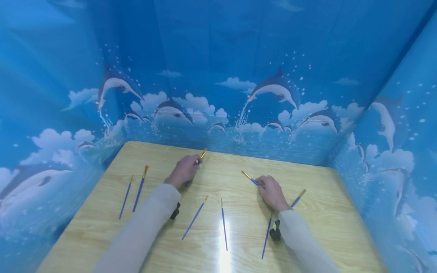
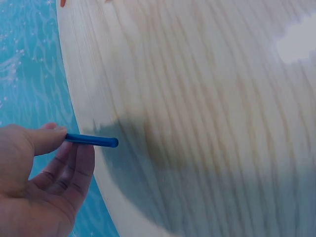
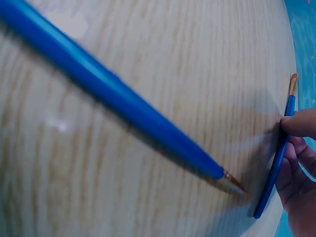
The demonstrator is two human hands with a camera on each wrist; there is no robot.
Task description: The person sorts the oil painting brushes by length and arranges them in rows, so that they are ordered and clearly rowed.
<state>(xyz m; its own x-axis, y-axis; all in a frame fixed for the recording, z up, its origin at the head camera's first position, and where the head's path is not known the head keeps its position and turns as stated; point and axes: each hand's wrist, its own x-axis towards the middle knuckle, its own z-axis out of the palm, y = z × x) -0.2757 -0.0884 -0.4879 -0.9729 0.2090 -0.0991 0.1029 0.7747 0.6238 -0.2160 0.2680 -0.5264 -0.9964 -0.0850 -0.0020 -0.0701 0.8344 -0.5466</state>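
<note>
The left brush [image 1: 203, 153] and the right brush [image 1: 250, 178] should handle as light and stiff, their glossy handles perhaps a bit slippery, so the handle just behind the metal collar seems the safest hold. In the head view, the left hand [image 1: 186, 170] has its grip pinched on one near the centre; the right hand [image 1: 272, 192] pinches the other, right of centre. Both have slim blue handles, gold-coloured collars and orange-brown bristles. Other brushes [image 1: 224, 227] lie on the table [image 1: 246, 235] across the lower half.
</note>
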